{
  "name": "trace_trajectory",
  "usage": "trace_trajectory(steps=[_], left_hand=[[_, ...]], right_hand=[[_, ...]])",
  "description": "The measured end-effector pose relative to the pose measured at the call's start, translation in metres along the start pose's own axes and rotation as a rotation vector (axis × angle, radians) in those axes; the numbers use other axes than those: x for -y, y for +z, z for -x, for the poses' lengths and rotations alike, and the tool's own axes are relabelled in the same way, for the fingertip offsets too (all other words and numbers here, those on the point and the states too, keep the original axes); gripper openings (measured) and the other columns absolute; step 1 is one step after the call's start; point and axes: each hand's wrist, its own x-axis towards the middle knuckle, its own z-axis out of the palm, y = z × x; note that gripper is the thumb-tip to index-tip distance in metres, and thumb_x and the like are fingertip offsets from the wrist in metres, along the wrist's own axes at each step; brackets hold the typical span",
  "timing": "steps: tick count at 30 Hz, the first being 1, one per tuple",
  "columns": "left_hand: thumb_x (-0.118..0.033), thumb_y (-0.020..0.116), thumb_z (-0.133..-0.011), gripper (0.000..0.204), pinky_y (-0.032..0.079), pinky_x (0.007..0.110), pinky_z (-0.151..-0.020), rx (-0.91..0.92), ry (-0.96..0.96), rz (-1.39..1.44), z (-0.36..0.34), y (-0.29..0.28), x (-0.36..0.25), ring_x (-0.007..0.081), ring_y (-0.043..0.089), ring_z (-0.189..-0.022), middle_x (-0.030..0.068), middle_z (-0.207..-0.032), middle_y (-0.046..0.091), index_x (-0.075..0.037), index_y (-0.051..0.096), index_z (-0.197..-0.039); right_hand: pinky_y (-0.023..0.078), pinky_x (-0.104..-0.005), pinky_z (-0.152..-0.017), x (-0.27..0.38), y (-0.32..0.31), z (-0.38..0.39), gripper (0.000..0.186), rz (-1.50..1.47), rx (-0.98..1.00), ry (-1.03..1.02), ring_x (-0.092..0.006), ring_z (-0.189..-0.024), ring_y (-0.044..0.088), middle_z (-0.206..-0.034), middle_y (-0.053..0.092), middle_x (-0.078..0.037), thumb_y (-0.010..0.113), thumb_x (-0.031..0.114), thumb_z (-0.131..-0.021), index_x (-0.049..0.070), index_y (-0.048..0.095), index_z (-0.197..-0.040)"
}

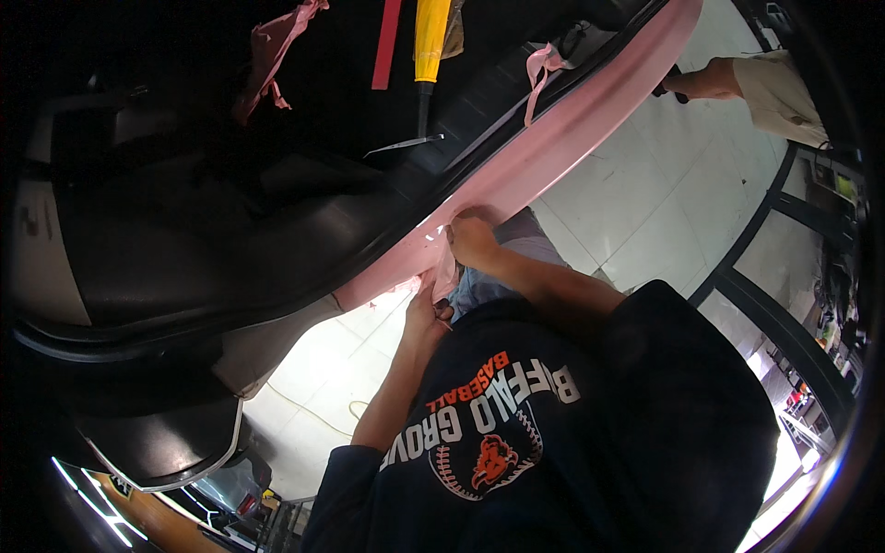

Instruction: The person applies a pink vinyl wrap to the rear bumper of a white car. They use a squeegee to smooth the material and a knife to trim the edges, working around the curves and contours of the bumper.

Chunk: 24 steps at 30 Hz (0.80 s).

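Observation:
A pink door sill (590, 115), smooth and glossy, runs diagonally along the car's open doorway. At its lower part, my right hand (472, 241) is closed, its fingers pinching a piece of pink film (446, 270) that hangs off the sill. Just below and to the left, my left hand (424, 311) is closed around the lower part of that same film. Something small and dark shows by the left hand's fingers, too unclear to name. Small bright spots show on the pink surface beside my right hand.
Inside the dark car lie a yellow-handled tool (430, 46), a red strip (387, 44), metal tweezers (406, 146) and crumpled pink film scraps (277, 55). Another pink scrap (539, 69) sits near the sill. At upper right, another person's arm (710, 81) is visible over the tiled floor (636, 184).

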Motion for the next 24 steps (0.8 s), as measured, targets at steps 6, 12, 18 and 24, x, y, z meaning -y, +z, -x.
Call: trace_trajectory(steps=[6, 12, 18, 24], left_hand=[[-0.020, 0.044, -0.099, 0.018, 0.026, 0.023, -0.043, 0.012, -0.008, 0.026, 0.005, -0.009, -0.006, 0.0086, 0.030, -0.048, -0.0014, -0.067, 0.045, -0.013, 0.059, -0.104], [-0.022, 0.047, -0.098, 0.014, 0.024, 0.023, -0.042, 0.082, 0.023, 0.001, 0.018, -0.003, -0.010, 0.0091, 0.030, -0.047, 0.0003, -0.066, 0.040, -0.009, 0.052, -0.095], [-0.022, 0.044, -0.099, 0.015, 0.025, 0.023, -0.042, 0.111, 0.040, -0.037, 0.019, -0.003, -0.007, 0.0091, 0.030, -0.047, 0.0010, -0.070, 0.045, -0.009, 0.051, -0.097], [-0.021, 0.043, -0.099, 0.015, 0.027, 0.023, -0.041, 0.071, 0.056, -0.020, 0.028, -0.005, -0.005, 0.0095, 0.033, -0.047, 0.0016, -0.069, 0.046, -0.009, 0.050, -0.098]], right_hand=[[0.051, -0.0435, -0.062, -0.006, 0.005, -0.001, 0.025, 0.062, 0.006, -0.083, -0.0341, -0.068, 0.064, -0.069, 0.063, -0.019, 0.056, 0.023, -0.088, 0.002, 0.064, -0.077], [0.047, -0.0331, -0.052, -0.009, -0.015, -0.022, 0.033, -1.691, 0.184, 0.839, -0.0212, -0.056, 0.059, -0.064, 0.060, -0.011, 0.059, 0.031, -0.090, 0.000, 0.064, -0.079], [0.051, -0.0443, -0.061, -0.006, 0.007, -0.033, 0.025, -0.331, -0.021, 0.338, -0.0345, -0.062, 0.062, -0.073, 0.064, -0.019, 0.054, 0.020, -0.087, -0.001, 0.063, -0.076], [0.051, -0.0485, -0.070, -0.006, 0.018, -0.027, 0.021, -0.100, -0.207, -0.002, -0.0398, -0.074, 0.062, -0.078, 0.063, -0.021, 0.054, 0.018, -0.084, 0.000, 0.062, -0.078]])
